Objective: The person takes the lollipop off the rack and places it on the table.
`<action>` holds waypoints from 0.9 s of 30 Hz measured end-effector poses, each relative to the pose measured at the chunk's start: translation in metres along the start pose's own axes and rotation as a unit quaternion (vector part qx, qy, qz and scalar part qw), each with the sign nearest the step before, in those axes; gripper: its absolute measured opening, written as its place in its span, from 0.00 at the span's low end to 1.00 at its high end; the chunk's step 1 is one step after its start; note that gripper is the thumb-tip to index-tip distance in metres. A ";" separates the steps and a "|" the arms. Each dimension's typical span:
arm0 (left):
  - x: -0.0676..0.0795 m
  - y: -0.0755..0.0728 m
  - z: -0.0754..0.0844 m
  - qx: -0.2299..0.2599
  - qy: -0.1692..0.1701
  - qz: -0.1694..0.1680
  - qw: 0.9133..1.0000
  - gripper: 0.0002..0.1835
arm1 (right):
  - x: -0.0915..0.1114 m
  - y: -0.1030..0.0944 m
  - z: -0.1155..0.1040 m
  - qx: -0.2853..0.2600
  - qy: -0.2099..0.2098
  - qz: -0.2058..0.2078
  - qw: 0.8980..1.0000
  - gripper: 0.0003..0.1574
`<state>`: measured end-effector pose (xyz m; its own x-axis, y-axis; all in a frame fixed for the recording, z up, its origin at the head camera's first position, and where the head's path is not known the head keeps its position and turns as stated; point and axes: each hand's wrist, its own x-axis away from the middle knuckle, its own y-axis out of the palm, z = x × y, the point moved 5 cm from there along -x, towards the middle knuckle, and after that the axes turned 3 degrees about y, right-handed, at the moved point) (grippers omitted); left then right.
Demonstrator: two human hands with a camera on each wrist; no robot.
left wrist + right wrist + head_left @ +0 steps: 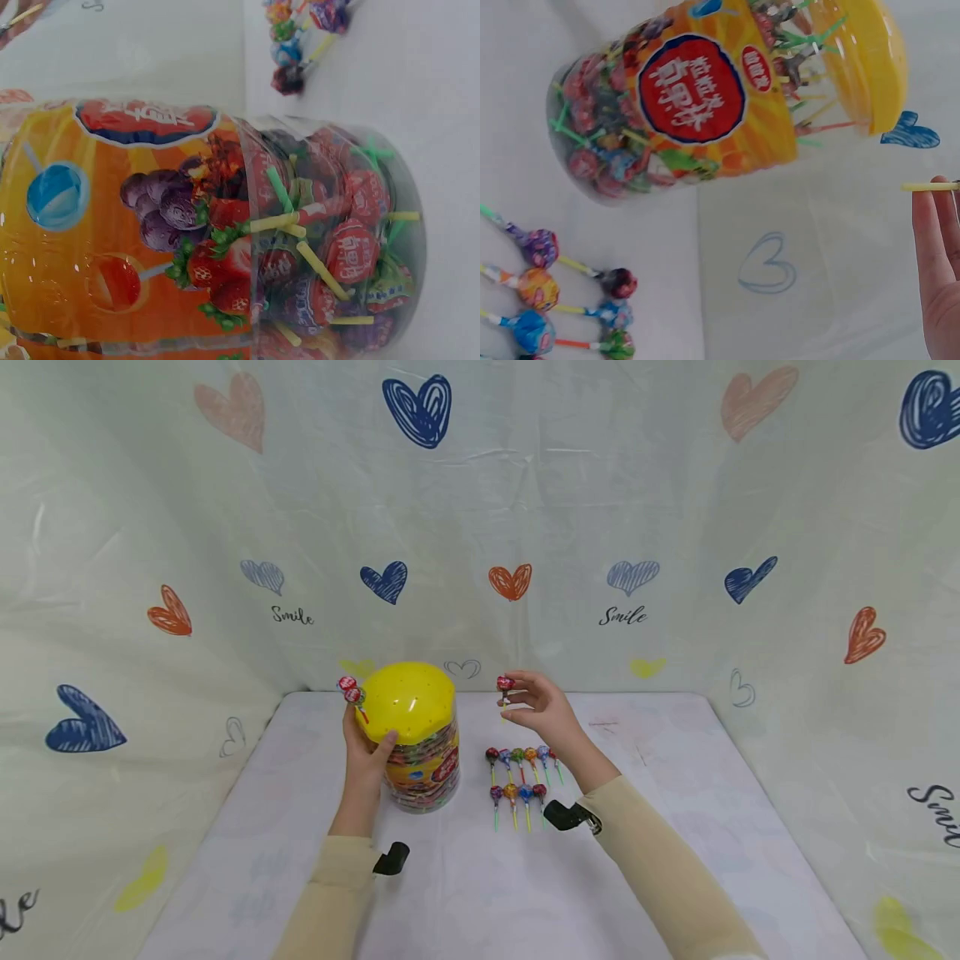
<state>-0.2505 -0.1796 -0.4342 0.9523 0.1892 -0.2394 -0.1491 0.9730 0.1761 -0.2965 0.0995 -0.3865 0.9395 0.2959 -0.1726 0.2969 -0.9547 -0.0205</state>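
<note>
A clear plastic lollipop jar point(420, 772) with an orange fruit label and a domed yellow lid point(408, 702) stands left of centre. Small holes dot the lid. My left hand point(365, 764) grips the jar at its upper left, thumb on the lid's front edge. Red-wrapped lollipops point(347, 683) stick out at the lid's left side; whether they sit in holes or between fingers, I cannot tell. To the right of the jar, my right hand point(538, 700) pinches a lollipop point(505, 682) upright above the table, its yellow stick point(922, 187) pointing down. Packed lollipops point(352, 251) show through the jar's wall.
Two rows of wrapped lollipops point(511, 792) lie on the white tabletop point(645, 860), right of the jar and below my right hand. A pale curtain point(547, 510) with printed hearts rises behind the table. Each wrist wears a black camera mount point(392, 858).
</note>
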 end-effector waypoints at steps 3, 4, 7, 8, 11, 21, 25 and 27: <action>0.004 0.003 0.001 -0.006 -0.004 0.010 1.000 0.44 | 0.008 -0.009 0.015 0.002 0.021 0.006 1.000 0.35; 0.007 0.005 0.006 -0.005 -0.009 0.011 1.000 0.44 | 0.011 -0.011 0.020 0.004 0.030 0.007 1.000 0.35; 0.008 0.005 0.008 -0.006 -0.010 0.013 1.000 0.44 | 0.017 -0.015 0.032 0.012 0.046 0.005 0.999 0.35; 0.008 0.005 0.009 -0.009 -0.008 0.014 1.000 0.44 | 0.018 -0.017 0.036 0.017 0.049 0.004 0.999 0.34; 0.006 0.002 0.009 -0.028 -0.006 0.013 1.000 0.44 | 0.023 -0.022 0.047 0.025 0.058 0.009 0.998 0.32; -0.005 -0.010 0.012 -0.112 -0.048 -0.035 0.992 0.47 | 0.043 -0.034 0.080 0.040 0.102 0.006 0.994 0.32; -0.013 -0.011 0.016 -0.127 -0.033 -0.074 0.989 0.47 | 0.054 -0.043 0.091 0.055 0.121 0.018 0.991 0.34; -0.017 -0.011 0.018 -0.130 -0.022 -0.089 0.987 0.47 | 0.058 -0.048 0.097 0.056 0.129 0.023 0.990 0.35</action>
<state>-0.2596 -0.1963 -0.4148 0.9795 0.0115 -0.2012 -0.0358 0.9924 -0.1175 -0.2726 0.1592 -0.4909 0.9680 0.2374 0.0811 0.2464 -0.9604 -0.1297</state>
